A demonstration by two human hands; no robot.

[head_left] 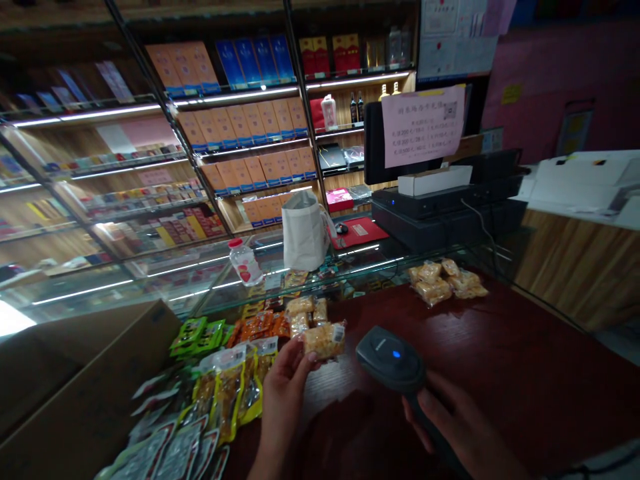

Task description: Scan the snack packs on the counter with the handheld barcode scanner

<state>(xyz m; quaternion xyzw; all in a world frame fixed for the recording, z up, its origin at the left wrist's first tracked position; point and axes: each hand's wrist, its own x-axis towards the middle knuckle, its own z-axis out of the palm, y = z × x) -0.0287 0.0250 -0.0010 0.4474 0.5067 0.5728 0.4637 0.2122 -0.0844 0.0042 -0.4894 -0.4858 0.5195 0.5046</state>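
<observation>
Between the fingertips of my left hand [289, 377] is a clear-wrapped pastry snack [323, 341], its white barcode label at the right end. My right hand [450, 413] is wrapped round the handle of a dark barcode scanner [391, 360]. A blue light shows on top of the scanner, whose head points left toward the snack with a small gap between them. Just behind the held pack lie a few similar wrapped snacks [301, 308]. Another heap of such snacks [433, 283] rests farther back on the right of the dark red tabletop [500, 373].
Left of my hands lie yellow-edged food pouches [227, 387], orange packets [257, 327], green packets [197, 335] and silver packs [160, 447]. A cardboard box [125, 353] stands at far left. Behind are a glass counter, a bottle [245, 263], a white bag [303, 233] and a monitor [375, 147].
</observation>
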